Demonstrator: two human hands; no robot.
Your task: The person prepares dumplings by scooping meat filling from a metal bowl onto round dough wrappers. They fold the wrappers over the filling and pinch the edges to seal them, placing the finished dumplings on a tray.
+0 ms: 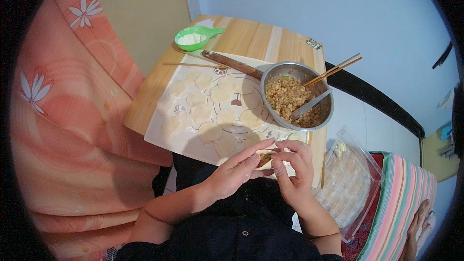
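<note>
My left hand (238,166) cups a round dumpling wrapper (261,165) with brown filling showing in its middle. On its other side, the fingers of my right hand (296,168) pinch the wrapper's edge, so both hands hold one dumpling between them. It is held just over the near edge of a white mat (157,128), where several pale flat wrappers (201,113) lie spread out. A metal bowl (330,111) of minced filling (285,97) stands beyond my right hand, with chopsticks (336,69) and a flat metal utensil (311,104) resting in it.
A rolling pin (232,64) lies across the mat's far side, touching or close to the bowl. Near it are a thin stick (191,65) and a green scoop of white flour (192,41) on the wooden table (251,31). Right of the table sits a clear plastic tray (345,188).
</note>
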